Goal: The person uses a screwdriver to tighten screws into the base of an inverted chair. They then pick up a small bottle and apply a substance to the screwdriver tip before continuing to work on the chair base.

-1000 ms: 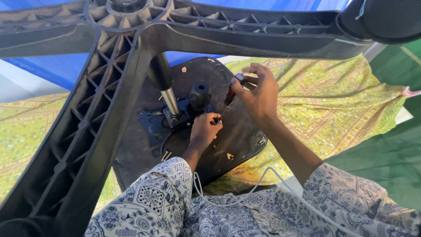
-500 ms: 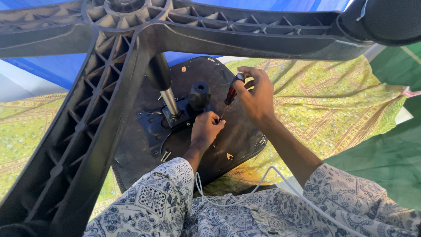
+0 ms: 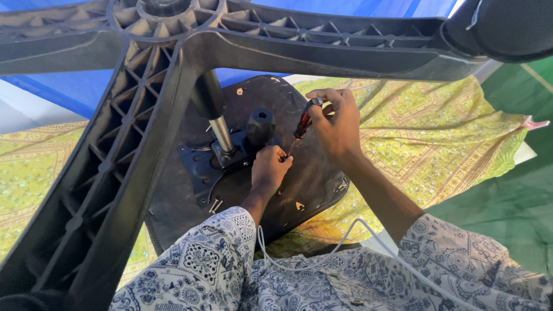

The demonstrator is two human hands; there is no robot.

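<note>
So the biggest thing in view is the black plastic star base (image 3: 132,150) of an office chair, flipped upside down, its ribbed legs spreading across the top and down the left side. A caster wheel (image 3: 507,26) sits at the end of the upper right leg. Under all that there's a yellow-green patterned cloth (image 3: 438,132) spread out, with blue sheet (image 3: 57,89) showing behind it on the left and green fabric (image 3: 507,190) on the right.

Next down, the dark underside of the seat pan (image 3: 311,173) lies on the cloth, with the gas cylinder (image 3: 213,115) running up from the metal mounting plate (image 3: 201,161) at its middle. A black knob (image 3: 260,125) stands just beside the cylinder.

The right hand (image 3: 337,124) has its fingers curled around the red-and-black handle of a screwdriver (image 3: 300,125), which tilts down toward the plate. The left hand (image 3: 269,167) is closed up, fingertips pinched right at the screwdriver's tip by the plate edge; can't make out any screw under them. Both sleeves are a blue-and-white print, and a thin white cord (image 3: 345,242) loops across the lap.
</note>
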